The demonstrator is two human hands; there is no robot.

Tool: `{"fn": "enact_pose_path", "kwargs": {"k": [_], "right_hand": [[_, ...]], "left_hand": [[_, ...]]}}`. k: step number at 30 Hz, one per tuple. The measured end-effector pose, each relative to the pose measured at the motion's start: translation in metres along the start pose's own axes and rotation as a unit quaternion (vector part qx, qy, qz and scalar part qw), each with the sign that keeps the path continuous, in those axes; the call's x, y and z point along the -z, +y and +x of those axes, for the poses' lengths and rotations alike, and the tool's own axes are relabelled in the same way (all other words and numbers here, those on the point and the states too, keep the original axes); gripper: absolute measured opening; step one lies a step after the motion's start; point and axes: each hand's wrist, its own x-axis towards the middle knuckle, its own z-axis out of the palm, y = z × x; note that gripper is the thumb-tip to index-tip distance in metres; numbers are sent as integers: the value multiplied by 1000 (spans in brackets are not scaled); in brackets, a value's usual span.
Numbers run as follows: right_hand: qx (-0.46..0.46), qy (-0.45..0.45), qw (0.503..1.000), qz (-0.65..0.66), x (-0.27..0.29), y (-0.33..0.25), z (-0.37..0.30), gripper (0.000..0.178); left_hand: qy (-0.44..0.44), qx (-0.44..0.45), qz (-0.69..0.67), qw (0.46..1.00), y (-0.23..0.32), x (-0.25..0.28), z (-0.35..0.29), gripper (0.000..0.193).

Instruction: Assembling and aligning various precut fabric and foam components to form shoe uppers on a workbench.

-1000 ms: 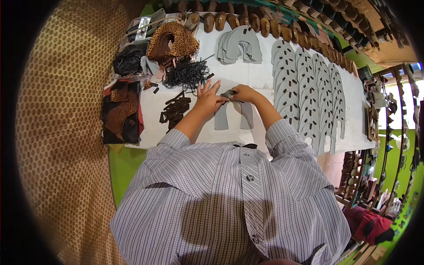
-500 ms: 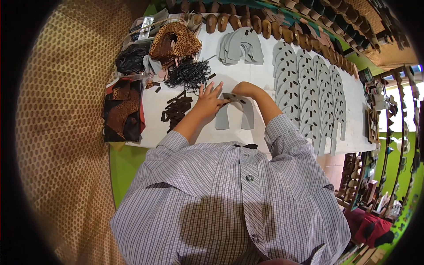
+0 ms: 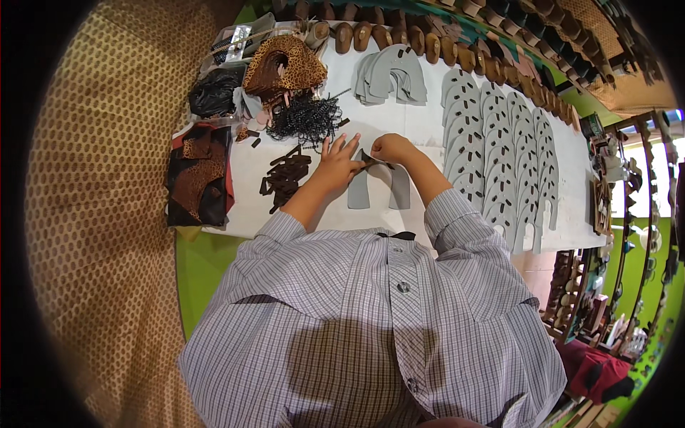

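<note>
In front of me on the white table lies a grey U-shaped piece (image 3: 359,192), like a shoe upper, its two legs toward me. Its curved top is bent up and partly hidden by my hands. My left hand (image 3: 338,165) is open, fingers spread, with the thumb side pressing on the piece's left top. My right hand (image 3: 394,148) is closed in a pinch at the top edge; what sits between its fingertips is hidden. Left of my left hand is a heap of short dark brown strips (image 3: 284,177). Beyond it sits a tangle of black beaded cord (image 3: 305,118).
Overlapping rows of grey pieces with small dark strips (image 3: 467,139) cover the right of the table. A stack of grey U-shaped pieces (image 3: 390,71) lies farther back. Leopard-print pieces (image 3: 282,64) and black bags (image 3: 212,93) crowd the left. Brown shoe lasts (image 3: 433,48) line the far edge.
My right hand has drawn back slightly toward me and curled more. The top of the grey piece, flatter before, is now bent up. My left hand stays nearly in place.
</note>
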Motion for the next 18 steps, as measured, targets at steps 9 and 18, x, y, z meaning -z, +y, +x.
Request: {"fn": "enact_pose_path", "kwargs": {"k": [9, 18], "right_hand": [[9, 21, 998, -65, 0, 1, -2, 21], [32, 29, 999, 1, 12, 4, -2, 24]], "left_hand": [[20, 69, -3, 997, 10, 4, -3, 26], [28, 65, 12, 997, 15, 9, -4, 29]]}}
